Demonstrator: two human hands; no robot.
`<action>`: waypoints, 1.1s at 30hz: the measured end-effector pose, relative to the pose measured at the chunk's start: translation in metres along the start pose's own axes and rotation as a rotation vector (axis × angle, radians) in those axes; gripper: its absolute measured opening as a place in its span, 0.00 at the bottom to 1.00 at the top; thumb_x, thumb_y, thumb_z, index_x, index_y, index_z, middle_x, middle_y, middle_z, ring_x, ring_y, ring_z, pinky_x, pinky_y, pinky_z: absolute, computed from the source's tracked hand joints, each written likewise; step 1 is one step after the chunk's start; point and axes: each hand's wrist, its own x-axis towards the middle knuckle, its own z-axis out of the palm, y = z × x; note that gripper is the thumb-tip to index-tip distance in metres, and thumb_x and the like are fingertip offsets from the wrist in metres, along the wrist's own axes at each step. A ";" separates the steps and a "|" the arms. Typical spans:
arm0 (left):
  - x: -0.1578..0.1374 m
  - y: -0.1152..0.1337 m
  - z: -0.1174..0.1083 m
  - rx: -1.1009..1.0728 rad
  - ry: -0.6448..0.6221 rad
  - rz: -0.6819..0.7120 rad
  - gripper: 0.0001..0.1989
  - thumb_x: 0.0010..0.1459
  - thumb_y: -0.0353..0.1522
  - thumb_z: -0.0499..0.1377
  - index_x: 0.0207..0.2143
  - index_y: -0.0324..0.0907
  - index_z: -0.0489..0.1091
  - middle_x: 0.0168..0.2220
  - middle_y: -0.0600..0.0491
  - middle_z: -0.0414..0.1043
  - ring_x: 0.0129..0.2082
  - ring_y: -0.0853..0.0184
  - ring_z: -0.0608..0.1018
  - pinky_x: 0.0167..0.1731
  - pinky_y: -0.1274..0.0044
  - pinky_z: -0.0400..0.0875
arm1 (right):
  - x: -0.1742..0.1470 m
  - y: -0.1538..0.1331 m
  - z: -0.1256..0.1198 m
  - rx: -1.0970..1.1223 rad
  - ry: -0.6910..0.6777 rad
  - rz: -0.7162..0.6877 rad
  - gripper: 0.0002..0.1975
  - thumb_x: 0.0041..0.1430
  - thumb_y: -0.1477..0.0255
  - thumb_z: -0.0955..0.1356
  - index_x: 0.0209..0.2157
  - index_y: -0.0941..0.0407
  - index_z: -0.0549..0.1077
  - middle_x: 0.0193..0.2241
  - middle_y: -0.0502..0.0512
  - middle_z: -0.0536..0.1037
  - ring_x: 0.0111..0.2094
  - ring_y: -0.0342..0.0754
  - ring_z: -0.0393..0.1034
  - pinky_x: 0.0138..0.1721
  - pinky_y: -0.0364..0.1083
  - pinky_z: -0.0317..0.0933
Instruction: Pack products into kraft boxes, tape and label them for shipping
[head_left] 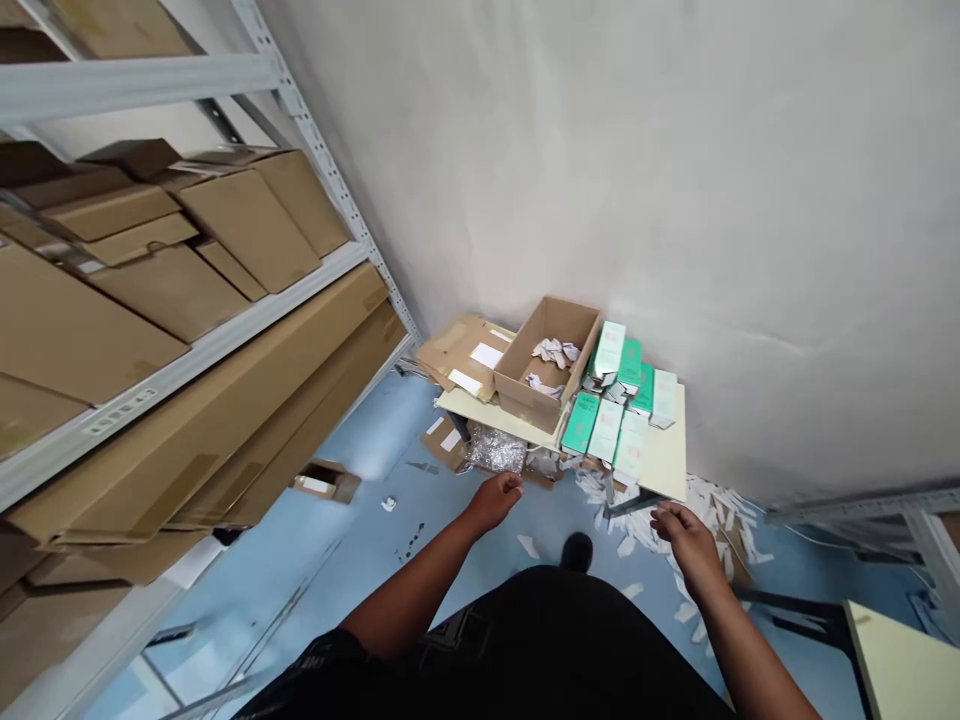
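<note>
My left hand [496,500] hangs in the air in front of the low table, its fingers curled in and nothing visible in them. My right hand [686,538] is off the table's right front corner, with fingers loosely bent and a little apart, holding nothing I can see. Both hands are apart from the table. On its cream top [670,462] stand several green and white boxes [604,432] in two rows. Beside them is an open cardboard carton [531,400] with crumpled paper [556,352] inside. Flattened cardboard [457,350] with white labels lies at the left end.
A metal rack [225,340] full of cardboard boxes [247,225] runs along the left. Paper scraps [731,500] litter the blue floor [360,560] at right. Bubble wrap [496,448] sits under the table. A small open box [327,482] is near the rack. Another tabletop [904,655] is at lower right.
</note>
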 end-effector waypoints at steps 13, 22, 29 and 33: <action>0.103 -0.007 -0.067 -0.278 0.387 -0.393 0.11 0.53 0.36 0.66 0.38 0.41 0.75 0.34 0.51 0.79 0.36 0.63 0.80 0.34 0.75 0.73 | 0.152 -0.153 0.111 0.037 -0.263 -0.187 0.20 0.48 0.56 0.76 0.39 0.55 0.81 0.34 0.56 0.85 0.37 0.56 0.81 0.45 0.54 0.74; 0.171 -0.016 -0.131 -0.461 0.513 -0.449 0.22 0.52 0.42 0.70 0.45 0.41 0.72 0.38 0.48 0.77 0.38 0.63 0.81 0.35 0.74 0.75 | 0.176 -0.204 0.192 -0.016 -0.336 -0.285 0.21 0.53 0.52 0.75 0.40 0.54 0.81 0.35 0.56 0.85 0.39 0.57 0.81 0.46 0.54 0.74; 0.250 -0.043 -0.198 -0.587 0.401 -0.504 0.31 0.51 0.57 0.68 0.41 0.42 0.68 0.38 0.47 0.76 0.37 0.62 0.82 0.37 0.71 0.78 | 0.133 -0.204 0.241 -0.025 -0.066 -0.245 0.19 0.52 0.53 0.75 0.38 0.54 0.80 0.37 0.56 0.84 0.38 0.56 0.79 0.46 0.54 0.73; 0.274 -0.049 -0.214 -0.589 0.302 -0.506 0.28 0.50 0.54 0.70 0.36 0.41 0.68 0.31 0.49 0.75 0.34 0.62 0.82 0.37 0.71 0.77 | 0.100 -0.206 0.272 -0.076 0.030 -0.209 0.18 0.54 0.54 0.74 0.39 0.53 0.80 0.37 0.55 0.84 0.39 0.56 0.79 0.47 0.53 0.72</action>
